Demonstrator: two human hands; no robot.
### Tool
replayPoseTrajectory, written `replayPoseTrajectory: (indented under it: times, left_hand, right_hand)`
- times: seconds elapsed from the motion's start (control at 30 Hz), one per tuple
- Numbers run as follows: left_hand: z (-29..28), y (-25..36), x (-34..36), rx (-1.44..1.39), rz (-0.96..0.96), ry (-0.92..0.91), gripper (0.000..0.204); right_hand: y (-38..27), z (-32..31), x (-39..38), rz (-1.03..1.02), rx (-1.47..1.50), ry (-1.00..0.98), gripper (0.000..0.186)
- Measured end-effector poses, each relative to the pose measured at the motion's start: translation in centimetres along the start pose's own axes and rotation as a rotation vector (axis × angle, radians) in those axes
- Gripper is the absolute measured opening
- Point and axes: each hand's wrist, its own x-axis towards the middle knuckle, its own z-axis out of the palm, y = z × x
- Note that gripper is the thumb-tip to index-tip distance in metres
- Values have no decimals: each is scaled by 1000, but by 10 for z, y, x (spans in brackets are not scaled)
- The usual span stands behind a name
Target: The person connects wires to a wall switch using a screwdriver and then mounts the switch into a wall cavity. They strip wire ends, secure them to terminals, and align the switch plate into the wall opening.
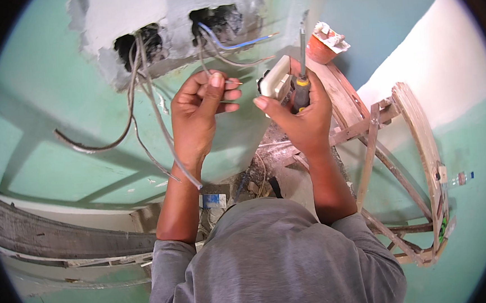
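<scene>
Close to the chest, a grey shirt point(273, 262) fills the lower edge of the view, with both bare forearms rising from it toward the wall.

On the person's left, the left hand point(201, 112) is curled, its thumb and fingertips pinched on a thin wire point(205, 61) that runs up into the right-hand hole. Just beside it, the right hand point(297, 117) is closed around two things at once: a white switch point(276, 81), held against the fingers, and a screwdriver point(301, 80) with a dark and yellow handle, its shaft pointing up along the wall.

Beyond the hands, the green wall point(53, 97) carries a rough patch of grey plaster point(126, 13) with two broken-out holes. From the left hole point(134, 43) hang several grey cables point(150, 113), looping down past the left wrist. From the right hole point(217, 21) a blue wire point(235, 43) sticks out toward the right, above the switch.

Off to the right, a wooden ladder point(418, 156) stands against the wall, with an orange pot point(321, 47) perched at its top.
</scene>
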Motion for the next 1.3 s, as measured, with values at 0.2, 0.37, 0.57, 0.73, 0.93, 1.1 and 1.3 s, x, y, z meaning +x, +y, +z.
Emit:
replayPoseTrajectory:
  times: [0.2, 0.37, 0.57, 0.73, 0.93, 1.1, 1.3]
  left_hand:
    - [-2, 7, 0, -28, -40, -26, 22]
    - [-4, 13, 0, -6, -55, -23, 24]
    - [-12, 12, 1, 46, -57, -34, 21]
    - [-15, 12, 1, 58, -54, -48, 20]
    - [-16, 12, 1, 50, -45, -68, 30]
    - [-17, 11, 2, 49, -48, -74, 30]
    - [-16, 12, 2, 58, -44, -70, 30]
  right_hand:
    - [5, -3, 4, 275, 564, -298, 68]
    - [21, 6, 3, 276, 639, -267, 72]
    - [15, 20, 8, 203, 675, -277, 76]
    - [25, 23, 9, 190, 824, -314, 81]
    - [27, 24, 11, 188, 883, -323, 86]
    - [30, 24, 12, 185, 858, -327, 87]
    - [28, 26, 10, 172, 828, -310, 88]
